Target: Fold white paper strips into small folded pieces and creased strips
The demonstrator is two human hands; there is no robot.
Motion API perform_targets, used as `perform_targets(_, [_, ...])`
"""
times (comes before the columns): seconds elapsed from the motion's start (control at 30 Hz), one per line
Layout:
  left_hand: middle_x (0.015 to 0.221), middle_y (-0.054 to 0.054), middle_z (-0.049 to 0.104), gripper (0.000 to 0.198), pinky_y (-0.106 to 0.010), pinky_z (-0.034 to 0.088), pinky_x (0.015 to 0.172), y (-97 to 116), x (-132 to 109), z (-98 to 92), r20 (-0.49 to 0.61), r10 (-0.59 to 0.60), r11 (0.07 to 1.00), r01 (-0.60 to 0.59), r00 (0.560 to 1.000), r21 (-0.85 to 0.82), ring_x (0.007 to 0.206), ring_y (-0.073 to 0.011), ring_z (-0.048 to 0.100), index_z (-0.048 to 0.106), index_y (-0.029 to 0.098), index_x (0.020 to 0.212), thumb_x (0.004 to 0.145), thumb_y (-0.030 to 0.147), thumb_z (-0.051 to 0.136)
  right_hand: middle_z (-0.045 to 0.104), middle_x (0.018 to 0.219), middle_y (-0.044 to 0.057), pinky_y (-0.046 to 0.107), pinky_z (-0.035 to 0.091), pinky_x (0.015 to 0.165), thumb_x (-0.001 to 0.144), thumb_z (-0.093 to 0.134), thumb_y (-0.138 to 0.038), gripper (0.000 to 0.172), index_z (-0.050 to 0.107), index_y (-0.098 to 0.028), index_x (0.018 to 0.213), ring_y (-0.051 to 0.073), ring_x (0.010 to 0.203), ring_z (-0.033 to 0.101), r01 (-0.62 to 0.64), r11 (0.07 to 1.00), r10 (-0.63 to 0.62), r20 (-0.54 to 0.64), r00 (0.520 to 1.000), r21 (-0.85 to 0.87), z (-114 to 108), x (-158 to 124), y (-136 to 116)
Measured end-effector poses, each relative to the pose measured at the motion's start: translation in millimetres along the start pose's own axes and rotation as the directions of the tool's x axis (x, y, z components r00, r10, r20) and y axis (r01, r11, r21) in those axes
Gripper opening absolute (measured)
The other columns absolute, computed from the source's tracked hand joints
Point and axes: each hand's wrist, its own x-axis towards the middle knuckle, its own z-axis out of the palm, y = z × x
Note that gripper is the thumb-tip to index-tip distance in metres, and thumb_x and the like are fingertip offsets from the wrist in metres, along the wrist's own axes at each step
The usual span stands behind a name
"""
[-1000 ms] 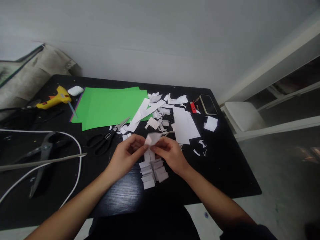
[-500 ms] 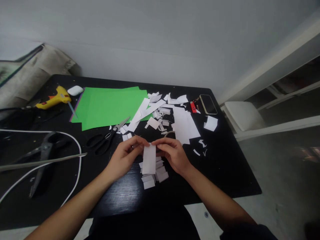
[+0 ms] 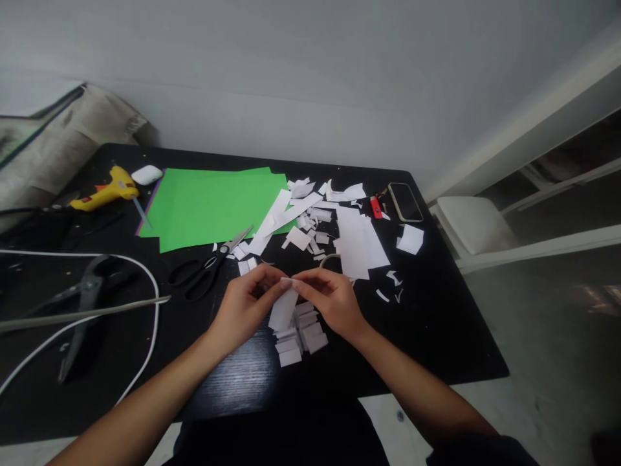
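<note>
Both my hands meet over the near middle of a black table (image 3: pixel 436 336). My left hand (image 3: pixel 245 307) and my right hand (image 3: pixel 330 301) pinch the top edge of a small white paper strip (image 3: pixel 283 309), which hangs down tilted between them. Under it lies a small pile of cut white paper rectangles (image 3: pixel 301 336). Fingers of both hands are closed on the strip's top edge.
Black scissors (image 3: pixel 206 268) lie left of my hands. Green paper sheets (image 3: pixel 213 204), white paper scraps (image 3: pixel 359 243), a yellow glue gun (image 3: pixel 104 194), a phone (image 3: pixel 405 202), a red lighter (image 3: pixel 375 207), pliers (image 3: pixel 82 298) and a white cable (image 3: pixel 145 272) are spread around. A white stool (image 3: pixel 470 223) stands right.
A second ago the paper was folded small between my fingertips. It then opened into a hanging strip, and now it tilts to the left with my fingertips closer together.
</note>
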Motion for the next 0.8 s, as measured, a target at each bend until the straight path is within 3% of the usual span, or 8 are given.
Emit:
perform_targets(0.2, [0.078, -0.002, 0.07, 0.028, -0.025, 0.043, 0.06, 2.7, -1.3, -1.1, 0.012, -0.015, 0.999, 0.016, 1.0, -0.036, 0.067, -0.0141, 0.059, 0.074, 0.018, 0.09, 0.091, 0.046, 0.069, 0.078, 0.078, 0.001, 0.027, 0.061, 0.066, 0.08, 0.085, -0.035, 0.014, 0.081, -0.022, 0.084, 0.015, 0.07, 0.072, 0.047, 0.997, -0.047, -0.006, 0.999, -0.064, 0.8, -1.3, -2.4])
perform_targets(0.43, [0.079, -0.002, 0.07, 0.027, -0.025, 0.045, 0.062, 8.4, 2.0, -3.1, 0.025, -0.012, 0.994, 0.014, 1.0, -0.109, 0.069, -0.0145, 0.06, 0.073, 0.017, 0.088, 0.092, 0.043, 0.066, 0.076, 0.084, 0.0, 0.027, 0.063, 0.069, 0.083, 0.082, -0.033, 0.017, 0.077, -0.025, 0.097, 0.016, 0.078, 0.073, 0.071, 0.997, -0.072, -0.012, 0.997, -0.027, 2.6, -1.3, 0.8])
perform_targets(0.57, [0.076, -0.001, 0.069, 0.024, -0.025, 0.048, 0.062, 10.1, 2.8, -2.9, 0.035, -0.023, 0.983, 0.029, 0.999, -0.179, 0.067, -0.0142, 0.063, 0.072, 0.017, 0.091, 0.092, 0.04, 0.066, 0.075, 0.088, 0.001, 0.027, 0.061, 0.072, 0.088, 0.076, -0.03, 0.007, 0.076, -0.024, 0.091, 0.016, 0.081, 0.071, 0.125, 0.99, -0.125, 0.003, 0.992, -0.058, 0.9, -0.9, -0.9])
perform_targets(0.7, [0.077, 0.0, 0.07, 0.02, -0.023, 0.049, 0.059, 9.1, 3.3, -2.4, -0.03, -0.019, 0.977, 0.012, 0.999, -0.214, 0.064, -0.0132, 0.063, 0.069, 0.019, 0.102, 0.09, 0.034, 0.07, 0.077, 0.091, 0.002, 0.03, 0.062, 0.075, 0.09, 0.071, -0.029, 0.01, 0.079, -0.024, 0.09, 0.017, 0.082, 0.071, 0.078, 0.996, -0.076, 0.065, 0.995, -0.038, -1.7, -0.4, -3.4])
perform_targets(0.8, [0.082, -0.001, 0.071, 0.015, -0.024, 0.05, 0.061, 10.0, 3.6, -3.4, -0.044, 0.026, 0.982, -0.034, 0.999, -0.188, 0.066, -0.0132, 0.064, 0.07, 0.019, 0.099, 0.091, 0.032, 0.068, 0.079, 0.095, 0.002, 0.032, 0.062, 0.078, 0.087, 0.069, -0.025, 0.014, 0.081, -0.025, 0.094, 0.018, 0.085, 0.073, 0.026, 0.999, -0.028, 0.086, 0.996, 0.023, -3.1, 0.1, -3.4])
